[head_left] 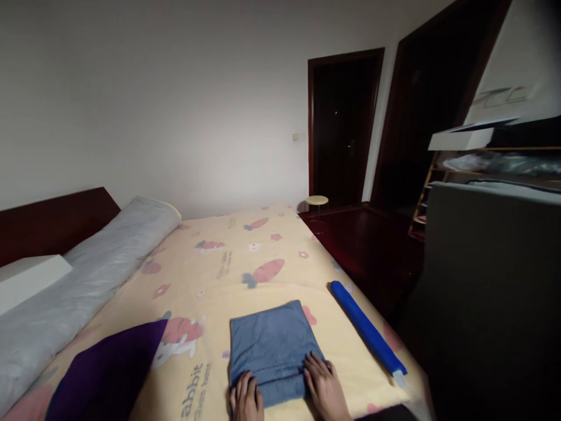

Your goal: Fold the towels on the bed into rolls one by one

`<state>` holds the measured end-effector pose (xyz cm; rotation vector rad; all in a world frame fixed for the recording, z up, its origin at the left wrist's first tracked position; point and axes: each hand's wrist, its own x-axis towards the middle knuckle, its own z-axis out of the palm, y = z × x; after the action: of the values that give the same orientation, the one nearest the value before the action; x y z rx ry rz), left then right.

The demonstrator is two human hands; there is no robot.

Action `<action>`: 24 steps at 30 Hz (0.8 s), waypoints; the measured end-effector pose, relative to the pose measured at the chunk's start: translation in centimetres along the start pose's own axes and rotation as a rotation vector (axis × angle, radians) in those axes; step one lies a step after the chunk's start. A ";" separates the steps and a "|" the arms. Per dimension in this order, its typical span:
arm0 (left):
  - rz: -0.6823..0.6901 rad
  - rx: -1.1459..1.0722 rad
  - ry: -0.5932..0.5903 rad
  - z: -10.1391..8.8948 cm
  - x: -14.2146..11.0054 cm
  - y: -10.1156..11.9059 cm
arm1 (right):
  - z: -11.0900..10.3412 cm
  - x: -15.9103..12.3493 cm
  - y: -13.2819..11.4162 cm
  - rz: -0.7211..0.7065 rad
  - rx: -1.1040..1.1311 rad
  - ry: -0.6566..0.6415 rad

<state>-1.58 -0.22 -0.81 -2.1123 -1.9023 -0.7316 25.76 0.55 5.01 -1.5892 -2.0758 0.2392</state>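
Observation:
A square piece of blue-grey velvety cloth (pixel 274 339) lies flat on the bed, with a strip along its near edge folded over. My left hand (pixel 246 397) rests on its near left corner, fingers laid on the fabric. On the near right side, my right hand (pixel 324 383) touches the cloth's edge with its fingers stretched forward. Neither hand is lifting the fabric. To the right of the cloth lies a long, narrow blue roll (pixel 368 327) with a pale end. A dark purple cloth (pixel 107 371) lies to the left.
The bed sheet (pixel 228 257) is yellow with carrots and rabbits. A long grey bolster (pixel 105 257) and a white box-like object (pixel 33 278) lie near the dark headboard (pixel 56 219). Beyond the bed stand a round stool (pixel 317 200) and a door (pixel 344 128). A dark cabinet (pixel 491 292) is at right.

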 end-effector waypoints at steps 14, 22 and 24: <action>-0.054 0.013 -0.326 -2.4 2.0 0.5 | 0.4 2.1 -0.7 -0.006 -0.004 -0.076; -0.115 0.066 -0.275 -1.5 3.4 3.7 | 0.5 2.4 -1.9 -0.051 0.057 -0.136; 0.036 -0.051 -0.315 -1.2 3.9 4.6 | 0.6 2.6 -3.7 -0.165 0.134 -0.212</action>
<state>2.81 1.97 2.95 -2.4062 -2.0069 -0.4652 21.79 2.01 6.84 -1.3556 -2.2850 0.4955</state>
